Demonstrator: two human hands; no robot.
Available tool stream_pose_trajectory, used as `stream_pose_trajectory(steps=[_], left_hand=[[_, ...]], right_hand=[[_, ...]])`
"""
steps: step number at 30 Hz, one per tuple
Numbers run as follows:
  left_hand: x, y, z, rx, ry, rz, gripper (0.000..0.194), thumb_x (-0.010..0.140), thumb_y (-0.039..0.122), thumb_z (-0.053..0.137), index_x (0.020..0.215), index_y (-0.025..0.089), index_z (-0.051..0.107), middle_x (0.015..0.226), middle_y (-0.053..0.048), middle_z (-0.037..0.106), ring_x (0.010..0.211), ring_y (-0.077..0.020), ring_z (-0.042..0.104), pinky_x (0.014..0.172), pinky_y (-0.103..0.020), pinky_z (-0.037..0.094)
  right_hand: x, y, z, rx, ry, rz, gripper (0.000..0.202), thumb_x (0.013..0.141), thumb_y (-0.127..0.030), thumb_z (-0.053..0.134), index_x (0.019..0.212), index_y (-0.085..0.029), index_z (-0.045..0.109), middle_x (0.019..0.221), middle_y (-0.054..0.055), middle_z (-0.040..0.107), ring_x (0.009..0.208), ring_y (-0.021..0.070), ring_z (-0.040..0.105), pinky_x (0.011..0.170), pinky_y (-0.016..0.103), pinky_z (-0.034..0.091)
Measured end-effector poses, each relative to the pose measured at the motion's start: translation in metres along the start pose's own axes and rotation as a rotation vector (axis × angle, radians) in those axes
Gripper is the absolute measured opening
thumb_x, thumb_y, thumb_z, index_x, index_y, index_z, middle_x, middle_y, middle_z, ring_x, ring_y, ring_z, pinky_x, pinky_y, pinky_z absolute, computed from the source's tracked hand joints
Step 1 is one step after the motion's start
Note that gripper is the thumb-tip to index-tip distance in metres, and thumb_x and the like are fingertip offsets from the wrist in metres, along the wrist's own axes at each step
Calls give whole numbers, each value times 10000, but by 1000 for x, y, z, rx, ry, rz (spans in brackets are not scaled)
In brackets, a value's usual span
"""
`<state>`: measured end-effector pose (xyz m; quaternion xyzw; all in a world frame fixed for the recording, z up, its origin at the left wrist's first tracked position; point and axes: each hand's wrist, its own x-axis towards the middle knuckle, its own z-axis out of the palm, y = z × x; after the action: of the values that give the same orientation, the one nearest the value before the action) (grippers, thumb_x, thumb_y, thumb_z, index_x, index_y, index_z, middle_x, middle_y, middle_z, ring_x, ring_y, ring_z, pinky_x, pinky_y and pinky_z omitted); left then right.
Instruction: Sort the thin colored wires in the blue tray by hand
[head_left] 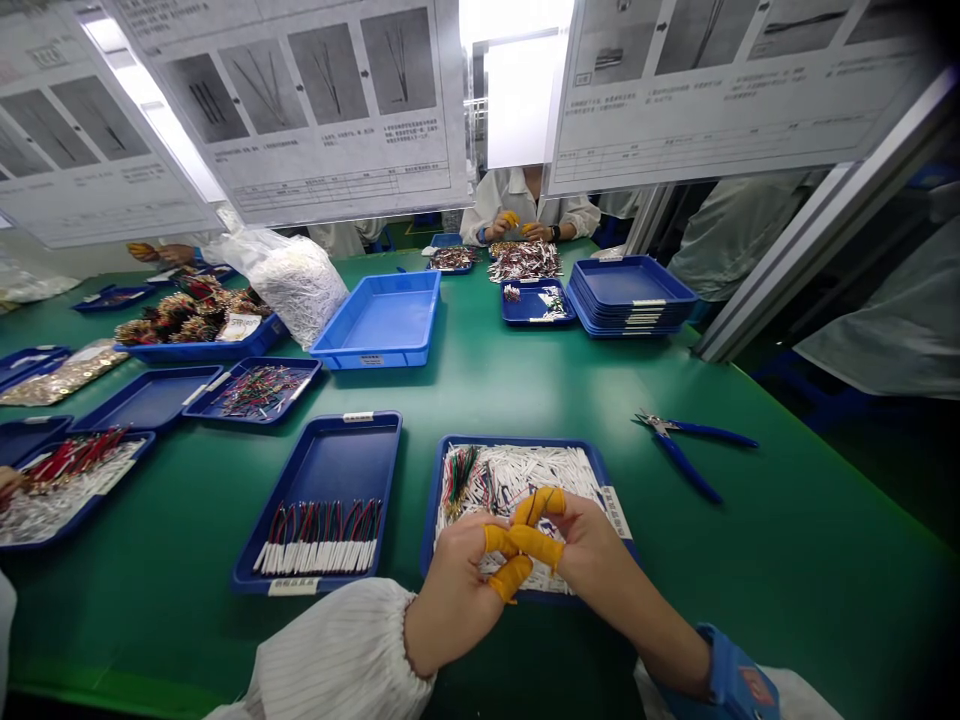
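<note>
My left hand and my right hand meet over the front of a blue tray full of white sleeves. Yellow finger cots cover the thumbs and some fingers. Both hands are closed in a pinch with fingertips together; what lies between them is too small or hidden to make out. A bunch of red, black and green wires rests at the tray's left. Left of it, another blue tray holds a row of wires with white sleeved ends.
Blue-handled cutters lie open at right. Farther back are a light-blue bin, stacked trays, a white bag and a tray of loose wires. Instruction sheets hang above. A co-worker sits opposite; another hand shows at left.
</note>
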<state>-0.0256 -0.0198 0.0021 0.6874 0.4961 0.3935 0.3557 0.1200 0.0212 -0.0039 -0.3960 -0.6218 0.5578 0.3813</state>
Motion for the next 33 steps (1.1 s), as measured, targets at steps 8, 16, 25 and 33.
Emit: stream_pose_trajectory(steps=[8,16,25,33], left_hand=[[1,1,-3,-67,51,-36,106,744,178,594,649,133,608,697,-46,610,640,-149,561,605,-242,445],[2,0,-4,-38,41,-38,66,720,174,630,666,137,638,707,-42,636,646,-148,582,603,-231,453],[2,-2,-1,14,43,-67,176,695,232,663,565,142,588,604,-5,576,570,-127,538,542,-216,426],[2,2,-7,-67,-68,1,200,812,246,507,707,146,644,710,-50,630,699,-170,568,664,-261,447]], right_hand=[[-1,-6,-5,67,48,-12,128,700,-311,645,749,-195,625,764,35,650,737,180,595,711,317,481],[-2,-8,-6,-141,-8,-89,62,704,-224,624,651,-191,623,656,16,641,631,161,575,598,284,467],[-3,-11,-4,-173,-31,-114,63,702,-201,624,642,-195,606,642,11,631,601,149,568,568,268,466],[-3,-16,-5,-6,-69,-34,154,772,-319,563,828,-200,644,797,35,638,757,185,599,706,308,486]])
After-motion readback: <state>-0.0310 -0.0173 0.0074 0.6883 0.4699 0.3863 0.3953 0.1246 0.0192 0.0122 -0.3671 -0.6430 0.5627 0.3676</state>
